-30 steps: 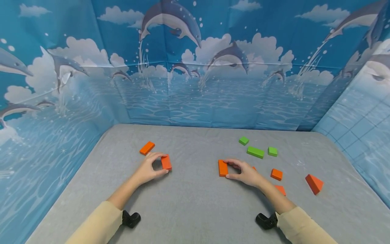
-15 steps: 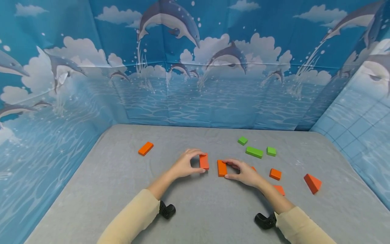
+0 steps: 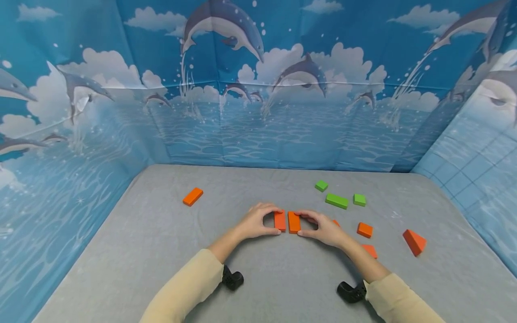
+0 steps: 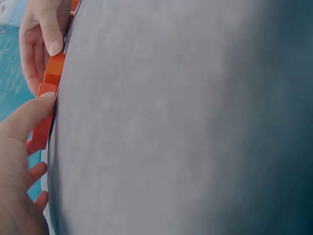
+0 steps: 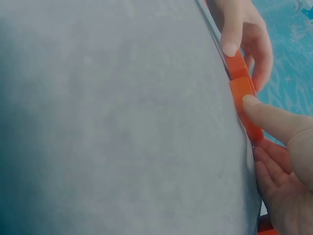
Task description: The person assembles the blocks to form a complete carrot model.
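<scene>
My left hand (image 3: 256, 222) pinches a red-orange rectangular block (image 3: 280, 222) by its far and near ends, thumb nearest me. Just right of it, my right hand (image 3: 323, 229) holds an orange rectangular block (image 3: 294, 222) in the same way. The two blocks stand side by side, with a narrow gap between them in the head view. In the left wrist view the left block (image 4: 43, 125) is close before the right one (image 4: 54, 69); whether they touch there I cannot tell. The right wrist view shows the right block (image 5: 243, 95) under the thumb.
An orange block (image 3: 193, 197) lies at the far left. Several green blocks (image 3: 337, 201) sit at the back right. Nearer are a small orange block (image 3: 365, 230), a red-orange triangular block (image 3: 414, 242) and orange pieces partly hidden by my right arm. Printed curtains enclose the grey table (image 3: 242, 287).
My left hand has carried its red-orange block rightward from near the far-left orange block to beside the right hand's block. The right hand has stayed nearly still, holding its block.
</scene>
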### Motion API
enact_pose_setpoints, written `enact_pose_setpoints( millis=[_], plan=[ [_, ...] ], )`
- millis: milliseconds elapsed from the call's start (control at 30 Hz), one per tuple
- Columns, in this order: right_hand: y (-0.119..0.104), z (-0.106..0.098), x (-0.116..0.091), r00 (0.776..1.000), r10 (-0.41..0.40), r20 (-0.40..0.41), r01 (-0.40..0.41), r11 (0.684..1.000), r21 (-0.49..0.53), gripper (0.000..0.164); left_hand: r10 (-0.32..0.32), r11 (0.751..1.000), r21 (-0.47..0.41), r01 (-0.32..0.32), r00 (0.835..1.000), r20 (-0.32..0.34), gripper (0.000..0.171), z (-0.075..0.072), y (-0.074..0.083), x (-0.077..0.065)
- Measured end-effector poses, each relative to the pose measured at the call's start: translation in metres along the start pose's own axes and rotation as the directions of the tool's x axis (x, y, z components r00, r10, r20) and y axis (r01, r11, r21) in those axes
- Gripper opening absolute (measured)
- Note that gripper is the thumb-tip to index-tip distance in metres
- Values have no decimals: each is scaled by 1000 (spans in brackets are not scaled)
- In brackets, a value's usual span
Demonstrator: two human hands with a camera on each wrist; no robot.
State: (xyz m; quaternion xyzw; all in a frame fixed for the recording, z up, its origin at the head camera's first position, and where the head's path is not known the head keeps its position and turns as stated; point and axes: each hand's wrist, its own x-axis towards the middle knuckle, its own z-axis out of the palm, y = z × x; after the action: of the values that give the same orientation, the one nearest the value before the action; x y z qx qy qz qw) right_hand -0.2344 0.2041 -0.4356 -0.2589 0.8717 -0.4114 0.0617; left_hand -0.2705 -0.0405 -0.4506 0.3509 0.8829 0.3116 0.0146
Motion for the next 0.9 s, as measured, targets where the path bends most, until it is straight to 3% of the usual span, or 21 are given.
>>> enact_pose_setpoints(
  millis=[133,433,900],
  plan=[
    [-15,-2,-3,1000,-17,-7,17,1000,2,50,0,1000,21,0,1000,15,54,2,2,1],
    [12,1,2,999,-35,-7,35,999,-7,54,-11,999,40,10,1000,21,55,6,5,2],
    [12,1,2,999,-37,-6,37,999,9,54,9,1000,5,-9,1000,5,55,9,0,2]
  ],
)
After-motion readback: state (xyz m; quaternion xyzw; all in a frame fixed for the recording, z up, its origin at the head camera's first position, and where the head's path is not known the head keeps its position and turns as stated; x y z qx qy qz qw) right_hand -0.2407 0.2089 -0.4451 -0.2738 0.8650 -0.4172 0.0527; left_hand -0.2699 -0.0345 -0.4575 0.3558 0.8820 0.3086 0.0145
